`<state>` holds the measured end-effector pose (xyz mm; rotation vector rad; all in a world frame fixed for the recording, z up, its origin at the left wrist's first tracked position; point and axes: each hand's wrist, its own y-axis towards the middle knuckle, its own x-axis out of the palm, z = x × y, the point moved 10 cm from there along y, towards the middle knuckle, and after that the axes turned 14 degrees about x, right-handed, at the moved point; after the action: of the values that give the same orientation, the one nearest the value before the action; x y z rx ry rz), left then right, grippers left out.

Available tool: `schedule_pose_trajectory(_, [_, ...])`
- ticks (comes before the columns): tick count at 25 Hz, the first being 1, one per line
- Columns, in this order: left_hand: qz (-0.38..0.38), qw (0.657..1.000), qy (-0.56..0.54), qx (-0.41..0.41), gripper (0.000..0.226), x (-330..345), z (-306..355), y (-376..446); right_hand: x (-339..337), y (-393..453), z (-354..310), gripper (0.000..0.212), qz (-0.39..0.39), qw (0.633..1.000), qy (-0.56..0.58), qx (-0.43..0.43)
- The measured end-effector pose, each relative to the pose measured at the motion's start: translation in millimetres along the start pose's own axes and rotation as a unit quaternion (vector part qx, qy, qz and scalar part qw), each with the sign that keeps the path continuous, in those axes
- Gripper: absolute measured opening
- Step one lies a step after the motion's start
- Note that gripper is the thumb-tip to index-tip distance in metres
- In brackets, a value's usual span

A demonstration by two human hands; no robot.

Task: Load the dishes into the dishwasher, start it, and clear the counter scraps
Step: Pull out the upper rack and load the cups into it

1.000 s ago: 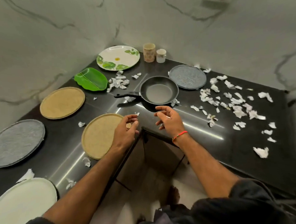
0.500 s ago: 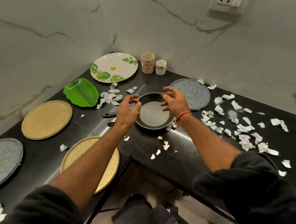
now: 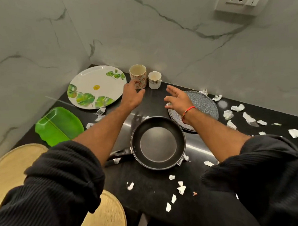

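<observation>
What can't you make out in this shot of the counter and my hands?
Head view:
- Left hand at the patterned cup: contact unclear.
- Pan handle: mostly behind the left forearm.
- Tan mats: covered by sleeve, cut by frame.
- Dishwasher: out of frame.

Both arms wore a black, ribbed knit top, its sleeves bunched into thick rolls below the elbows and leaving the forearms bare. The left sleeve (image 3: 61,172) showed fine vertical ribbing, as did the right sleeve (image 3: 262,160). A thin red thread bracelet (image 3: 188,110) circled the wrist of the right hand (image 3: 178,98). The left hand (image 3: 132,94) wore nothing.
</observation>
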<state>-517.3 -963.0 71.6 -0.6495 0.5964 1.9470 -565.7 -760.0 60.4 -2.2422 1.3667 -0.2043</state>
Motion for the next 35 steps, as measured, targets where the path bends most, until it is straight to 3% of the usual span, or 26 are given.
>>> schedule_pose_trajectory(6, [-0.076, 0.989, 0.093, -0.086, 0.072, 33.3, -30.3, 71.0, 2.8, 33.0, -3.7, 0.061, 0.001, 1.0, 0.009, 0.014])
schedule_pose_trajectory(9, [-0.059, 0.988, 0.117, -0.087, 0.065, 44.5, -41.0, 90.2, -8.3, 37.5, -2.4, 0.058, 0.01, 1.0, 0.018, 0.009])
schedule_pose_trajectory(16, [0.115, 0.993, 0.02, 0.031, 0.038, 20.5, -32.5, 56.8, -24.2, 11.1, 0.7, 0.046, 0.004, 0.999, 0.026, -0.024])
schedule_pose_trajectory(20, [0.203, 0.954, -0.041, 0.215, 0.057, -9.7, 61.2, -21.7, -26.8, -32.9, 0.7, 0.057, -0.003, 0.996, 0.013, -0.088])
schedule_pose_trajectory(22, [0.172, 0.939, -0.077, 0.289, 0.083, 1.2, 112.7, -67.3, -37.5, -67.9, 0.8, 0.079, 0.002, 0.993, 0.026, -0.111])
schedule_pose_trajectory(24, [0.106, 0.939, -0.115, 0.307, 0.106, 31.8, 151.5, -114.9, -57.8, -115.1, 4.3, 0.093, 0.006, 0.989, 0.032, -0.147])
schedule_pose_trajectory(28, [0.044, 0.938, -0.123, 0.321, 0.096, 86.1, 217.2, -222.0, -123.2, -212.1, 53.4, 0.089, 0.043, 0.984, 0.006, -0.174])
schedule_pose_trajectory(35, [-0.124, 0.885, -0.218, 0.391, 0.085, 201.2, 344.6, -431.8, -262.1, -429.7, 208.3, 0.086, 0.18, 0.97, 0.037, -0.158])
